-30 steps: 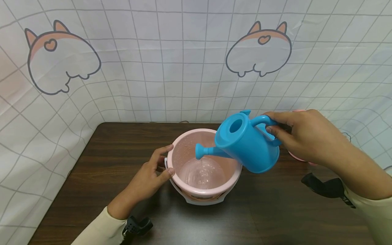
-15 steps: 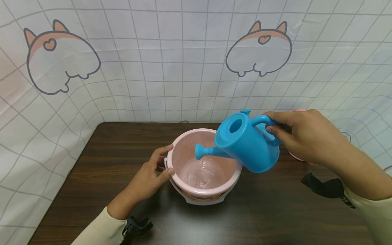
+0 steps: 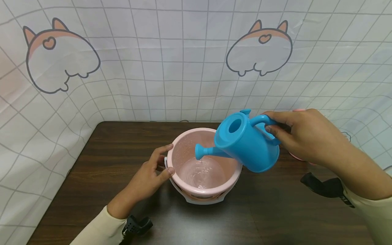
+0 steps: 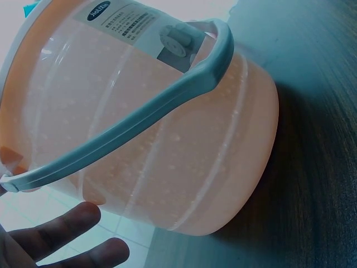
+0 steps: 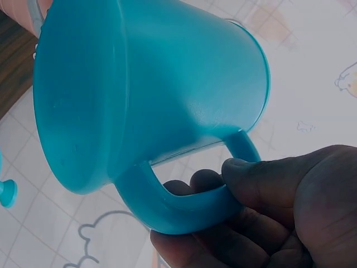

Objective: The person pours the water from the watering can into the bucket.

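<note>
My right hand (image 3: 303,136) grips the handle of a blue watering can (image 3: 245,146), tilted left over a pink bucket (image 3: 203,193). A thin stream falls from the can's sprinkler head into rippling water in the bucket (image 4: 145,128). The right wrist view shows thumb and fingers wrapped around the handle of the watering can (image 5: 156,84). My left hand (image 3: 148,178) holds the bucket's left rim with thumb and forefinger. Two other fingers (image 4: 83,218) stay apart from the bucket wall. A pale bail handle (image 4: 134,120) hangs down the bucket's side.
The bucket stands on a dark wooden table (image 3: 101,160). Behind the table hangs a white grid-patterned cloth (image 3: 171,68). A pink object (image 3: 296,157), mostly hidden, stands behind my right hand. A small blue piece (image 5: 8,193) shows at the right wrist view's left edge.
Both hands, the can and the bucket stay nearly in place. Only the ripples in the bucket shift while the stream keeps falling.
</note>
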Action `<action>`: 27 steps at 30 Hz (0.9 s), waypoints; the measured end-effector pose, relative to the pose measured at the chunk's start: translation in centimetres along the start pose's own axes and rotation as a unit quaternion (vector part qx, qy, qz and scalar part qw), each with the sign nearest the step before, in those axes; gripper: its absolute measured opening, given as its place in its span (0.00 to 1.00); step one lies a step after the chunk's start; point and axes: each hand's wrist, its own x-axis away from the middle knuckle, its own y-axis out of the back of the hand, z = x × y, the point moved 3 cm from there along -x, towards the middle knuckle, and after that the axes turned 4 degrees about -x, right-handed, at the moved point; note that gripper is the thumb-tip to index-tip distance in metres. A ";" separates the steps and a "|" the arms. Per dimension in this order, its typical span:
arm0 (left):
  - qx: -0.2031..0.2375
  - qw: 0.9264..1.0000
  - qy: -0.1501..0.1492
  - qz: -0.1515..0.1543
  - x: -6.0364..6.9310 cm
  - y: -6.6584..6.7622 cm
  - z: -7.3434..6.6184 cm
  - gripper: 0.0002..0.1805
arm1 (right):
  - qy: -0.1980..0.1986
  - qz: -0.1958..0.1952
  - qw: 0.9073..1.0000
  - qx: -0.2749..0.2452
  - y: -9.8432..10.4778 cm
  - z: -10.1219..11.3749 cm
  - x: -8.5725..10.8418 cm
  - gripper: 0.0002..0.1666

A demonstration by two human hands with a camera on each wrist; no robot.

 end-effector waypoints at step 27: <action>0.002 1.000 0.001 0.001 0.0 0.0 0.0 0.35 | 0.019 -0.016 1.000 -0.004 0.0 0.3 0.1 0.24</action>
